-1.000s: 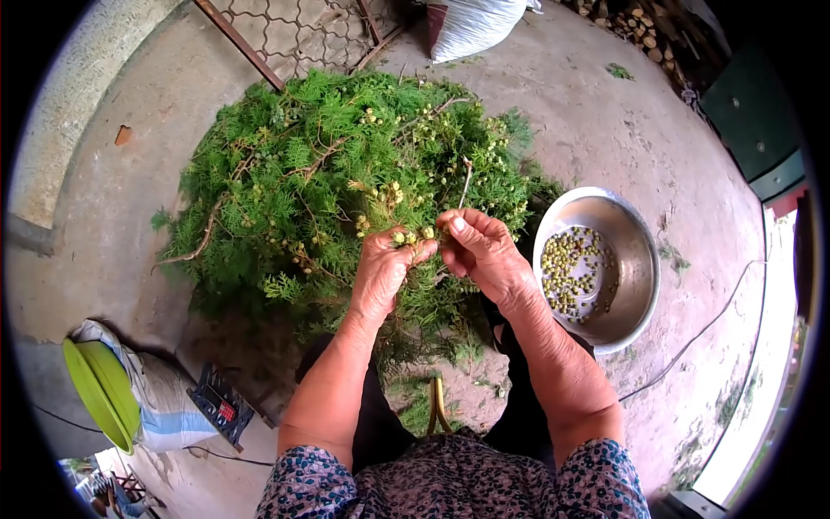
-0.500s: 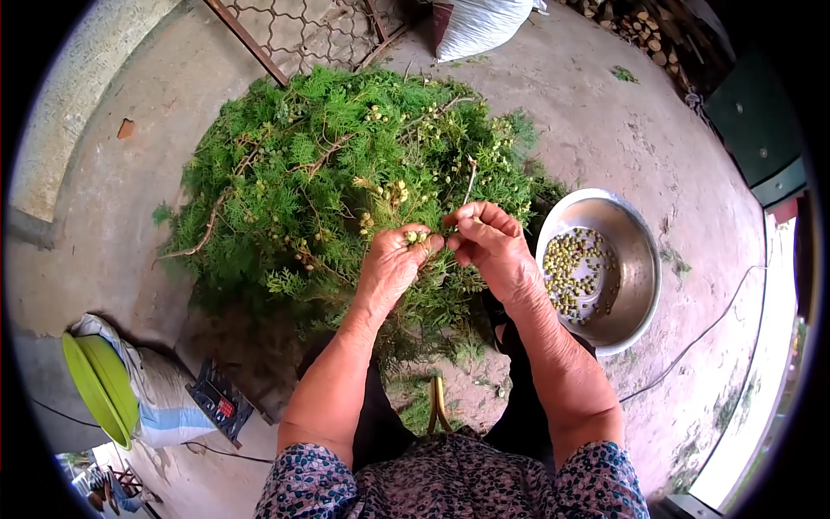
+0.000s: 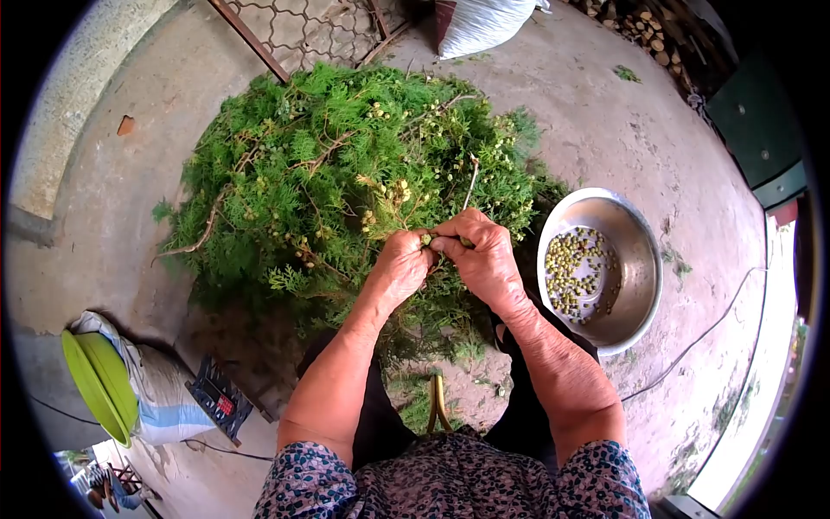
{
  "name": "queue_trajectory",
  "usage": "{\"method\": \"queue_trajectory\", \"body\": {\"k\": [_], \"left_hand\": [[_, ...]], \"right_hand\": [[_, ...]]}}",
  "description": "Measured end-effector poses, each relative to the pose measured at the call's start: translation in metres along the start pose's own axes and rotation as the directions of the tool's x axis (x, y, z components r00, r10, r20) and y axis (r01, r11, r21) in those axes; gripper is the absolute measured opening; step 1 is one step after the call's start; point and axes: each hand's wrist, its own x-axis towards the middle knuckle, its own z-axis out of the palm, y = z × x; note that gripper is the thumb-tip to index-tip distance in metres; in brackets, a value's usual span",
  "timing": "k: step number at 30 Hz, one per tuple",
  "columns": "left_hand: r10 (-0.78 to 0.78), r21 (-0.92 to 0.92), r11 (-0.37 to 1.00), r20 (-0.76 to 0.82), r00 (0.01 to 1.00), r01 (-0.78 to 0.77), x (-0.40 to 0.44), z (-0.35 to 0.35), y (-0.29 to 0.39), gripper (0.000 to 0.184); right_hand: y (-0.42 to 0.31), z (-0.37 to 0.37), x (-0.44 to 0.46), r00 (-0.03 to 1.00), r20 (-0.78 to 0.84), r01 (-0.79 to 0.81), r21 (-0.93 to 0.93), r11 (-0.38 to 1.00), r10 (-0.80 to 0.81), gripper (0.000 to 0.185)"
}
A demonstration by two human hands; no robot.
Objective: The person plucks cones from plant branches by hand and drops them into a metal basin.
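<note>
A large heap of green conifer branches [image 3: 346, 164] lies in front of me, dotted with yellow-green cones. Over its near edge my two hands meet. My left hand [image 3: 400, 262] is closed around a sprig, mostly hidden by the fingers, with a small green cone [image 3: 426, 240] showing at its fingertips. My right hand [image 3: 482, 258] pinches at that same cone, and another bit of green shows under its curled fingers. To the right stands a metal basin [image 3: 641, 264] with many small green cones [image 3: 572, 268] on its bottom.
Lower left, a lime-green tub [image 3: 91, 381] rests against a white sack [image 3: 164, 398], next to a dark crate [image 3: 220, 402]. Another white sack [image 3: 480, 26] and stacked firewood [image 3: 653, 35] are at the back. A cable [image 3: 700, 337] runs along the floor at right.
My right hand has moved slightly left and closed in on my left hand, so the fingertips now meet at the cone. The heap and basin stay put.
</note>
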Motion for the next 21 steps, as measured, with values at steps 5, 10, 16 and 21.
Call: {"method": "queue_trajectory", "body": {"k": [5,10,16,21], "left_hand": [[-0.007,-0.035,0.999,0.056,0.998,0.009,0.0,-0.004,0.0,0.012],[-0.003,-0.013,1.0,0.034,0.999,0.004,-0.001,-0.003,0.011,0.016],[0.175,0.236,0.96,-0.092,0.98,-0.149,0.007,0.007,-0.017,0.01],[0.229,0.396,0.901,-0.088,0.969,-0.177,0.005,0.007,-0.016,0.013]], "right_hand": [[-0.014,-0.009,0.001,0.782,0.239,-0.596,0.557,0.579,0.575,0.004],[-0.015,-0.014,0.001,0.835,0.212,-0.515,0.625,0.587,0.507,0.01],[-0.007,-0.006,0.0,0.93,0.16,-0.368,0.355,0.859,0.332,0.012],[-0.008,0.005,-0.004,0.982,0.069,-0.183,0.105,0.977,0.177,0.017]]}}
